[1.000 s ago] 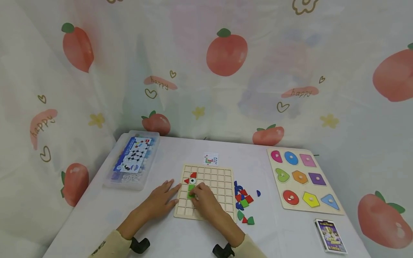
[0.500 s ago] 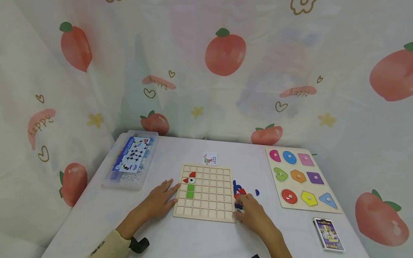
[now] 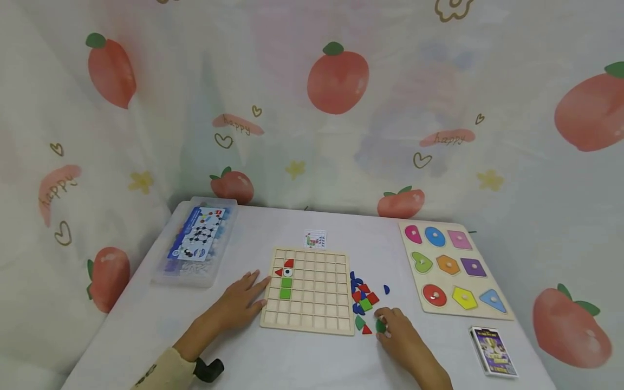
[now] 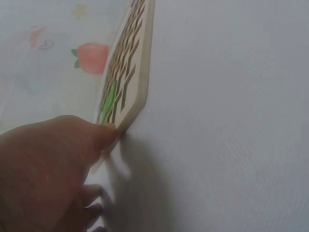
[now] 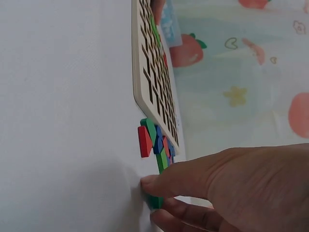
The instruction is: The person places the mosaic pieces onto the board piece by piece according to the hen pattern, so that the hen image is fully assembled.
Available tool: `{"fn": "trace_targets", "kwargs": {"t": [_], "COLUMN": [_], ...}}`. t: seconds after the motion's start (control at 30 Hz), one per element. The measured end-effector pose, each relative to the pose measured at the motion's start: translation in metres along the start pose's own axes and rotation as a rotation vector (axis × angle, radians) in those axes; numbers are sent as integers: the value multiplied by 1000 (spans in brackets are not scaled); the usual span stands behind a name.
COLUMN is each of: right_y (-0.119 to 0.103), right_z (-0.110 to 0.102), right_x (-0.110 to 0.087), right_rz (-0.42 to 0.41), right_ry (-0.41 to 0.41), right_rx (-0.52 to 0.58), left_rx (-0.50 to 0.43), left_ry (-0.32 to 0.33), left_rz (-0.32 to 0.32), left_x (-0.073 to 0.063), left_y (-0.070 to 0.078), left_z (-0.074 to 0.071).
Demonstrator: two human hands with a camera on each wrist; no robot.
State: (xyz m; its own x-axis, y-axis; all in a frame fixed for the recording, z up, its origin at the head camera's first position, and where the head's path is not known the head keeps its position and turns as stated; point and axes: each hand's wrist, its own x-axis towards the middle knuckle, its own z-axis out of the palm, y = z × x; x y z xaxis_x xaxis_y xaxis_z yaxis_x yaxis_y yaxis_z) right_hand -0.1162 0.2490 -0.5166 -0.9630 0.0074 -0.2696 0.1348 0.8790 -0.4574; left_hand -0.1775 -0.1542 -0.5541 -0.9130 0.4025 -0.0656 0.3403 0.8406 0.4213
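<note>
A wooden grid board (image 3: pixel 322 292) lies on the table, with a red quarter piece (image 3: pixel 289 263), a red triangle (image 3: pixel 279 272), an eye piece (image 3: pixel 287 272) and two light green squares (image 3: pixel 285 287) in its left cells. My left hand (image 3: pixel 239 300) touches the board's left edge with spread, fairly straight fingers; the left wrist view shows the thumb (image 4: pixel 104 135) against the rim. Right of the board, my right hand (image 3: pixel 402 336) pinches a dark green quarter-circle piece (image 3: pixel 381 326) between thumb and fingers. The fingers partly cover that piece (image 5: pixel 155 201) in the right wrist view.
Loose blue, red and green pieces (image 3: pixel 365 304) lie beside the board's right edge. A small pattern card (image 3: pixel 315 239) lies behind the board. At left stands a clear plastic box (image 3: pixel 197 244); at right are a shape puzzle board (image 3: pixel 453 271) and a card pack (image 3: pixel 493 352).
My right hand has left the board's green squares, moved right past the loose pieces and taken the dark green quarter-circle. My left hand keeps its place at the board's edge.
</note>
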Motion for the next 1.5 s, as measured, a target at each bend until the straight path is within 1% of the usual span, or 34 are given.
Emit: {"fn": "trace_targets", "kwargs": {"t": [0.2, 0.37, 0.53, 0.63, 0.77, 0.83, 0.93, 1.03, 1.17, 1.3, 1.37, 1.5], "right_y": [10, 14, 11, 8, -1, -10, -30, -53, -85, -116, -128, -146], "right_z": [-2, 1, 9, 13, 13, 11, 9, 12, 29, 49, 59, 74], "right_x": [1, 3, 5, 7, 10, 12, 13, 15, 19, 22, 24, 26], "right_rz": [22, 9, -40, -70, -81, -94, -126, -195, -291, -414, -478, -585], "right_ry": [24, 52, 98, 123, 143, 157, 183, 185, 135, 88, 80, 105], "right_rx": [30, 28, 24, 18, 8, 12, 38, 78, 101, 62, 43, -12], "left_rx": [10, 5, 23, 16, 6, 12, 19, 18, 15, 18, 13, 13], "left_ry": [1, 4, 7, 4, 2, 1, 2, 1, 3, 12, 13, 16], "left_rz": [-7, -18, -20, -18, -18, -23, -33, -38, -37, -38, -34, -19], "left_x": [0, 0, 1, 1, 0, 0, 0, 0, -1, -1, -1, -1], "left_y": [1, 2, 2, 2, 3, 3, 3, 3, 3, 4, 4, 4], "left_z": [0, 0, 0, -1, -1, 0, 1, 1, 0, 0, -1, -2]}}
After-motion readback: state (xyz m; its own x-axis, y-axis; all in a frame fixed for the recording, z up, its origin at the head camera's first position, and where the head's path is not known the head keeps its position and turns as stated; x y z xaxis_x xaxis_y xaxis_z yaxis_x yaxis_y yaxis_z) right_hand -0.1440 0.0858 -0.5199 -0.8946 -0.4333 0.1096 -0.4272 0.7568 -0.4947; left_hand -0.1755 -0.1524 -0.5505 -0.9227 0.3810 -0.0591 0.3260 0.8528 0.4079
